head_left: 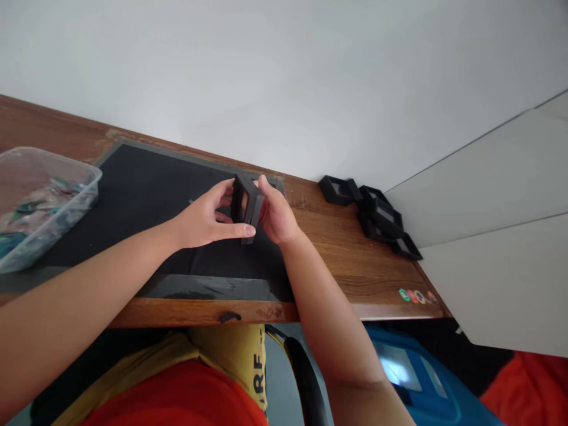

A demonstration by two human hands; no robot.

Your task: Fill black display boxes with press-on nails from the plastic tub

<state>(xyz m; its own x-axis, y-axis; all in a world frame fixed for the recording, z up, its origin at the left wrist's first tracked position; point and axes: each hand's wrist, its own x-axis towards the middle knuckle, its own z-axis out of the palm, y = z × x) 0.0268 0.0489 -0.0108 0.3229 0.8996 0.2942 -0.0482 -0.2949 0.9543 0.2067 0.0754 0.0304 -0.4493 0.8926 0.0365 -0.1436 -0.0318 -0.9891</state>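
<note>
A small black frame-like case (252,207) is held upright on edge above the black mat (151,183), between both of my hands. My left hand (206,216) grips it from the left, the thumb along its lower near edge and the fingers behind. From the right, my right hand (277,210) presses against its far face, thumb pointing up; most of those fingers are hidden behind the case. A clear window seems to show inside the case's border.
At left stands a clear plastic tub (66,171) with many small plastic-wrapped pieces. Several similar black cases (381,216) lie piled at the right by the wall. Round stickers (417,296) mark the wooden table's (328,236) front edge. A blue object (421,373) sits below, right.
</note>
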